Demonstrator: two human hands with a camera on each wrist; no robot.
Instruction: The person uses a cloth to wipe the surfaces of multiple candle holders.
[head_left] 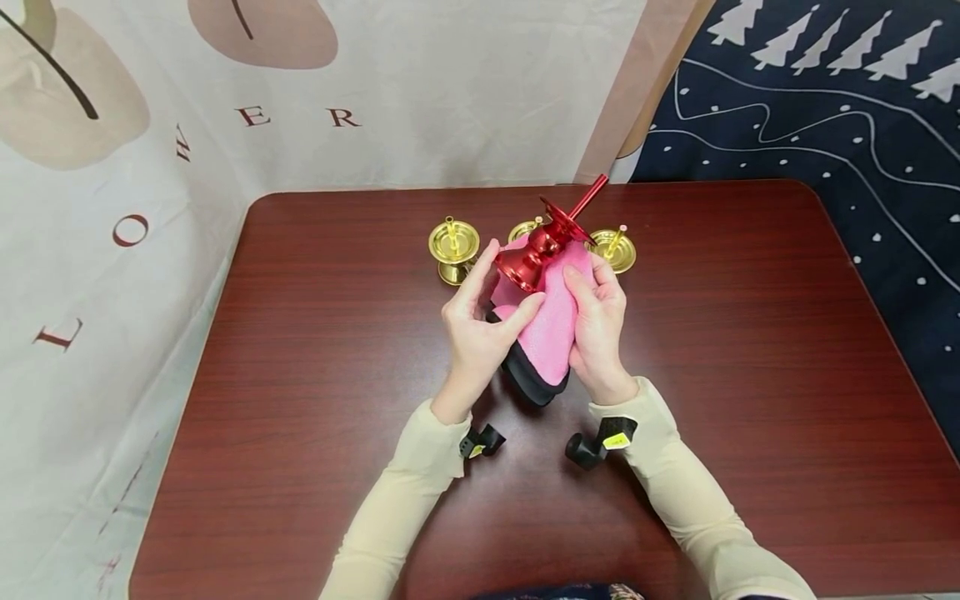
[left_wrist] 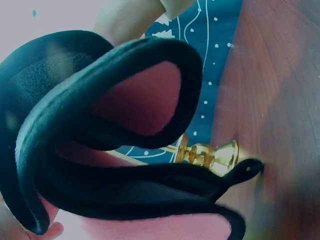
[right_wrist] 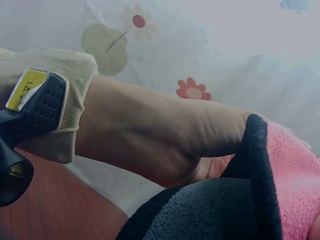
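A shiny red candlestick [head_left: 545, 246] with a wide drip plate and a thin spike leans to the upper right, raised above the table. My left hand [head_left: 480, 329] grips its flared base between thumb and fingers. Pinched in my right hand [head_left: 600, 333] is a pink cloth with black edging [head_left: 551, 333], folded behind and against the candlestick. In the left wrist view the cloth [left_wrist: 145, 100] fills much of the picture and hides the red candlestick. From the right wrist view, my left hand [right_wrist: 205, 127] is partly covered by the cloth [right_wrist: 295, 175].
Three gold candlesticks stand just beyond my hands: one on the left [head_left: 453, 242], one mostly hidden in the middle [head_left: 522, 229], one on the right [head_left: 615, 250]. All are on the dark red-brown table [head_left: 750, 350]. Printed curtains hang behind its far edge.
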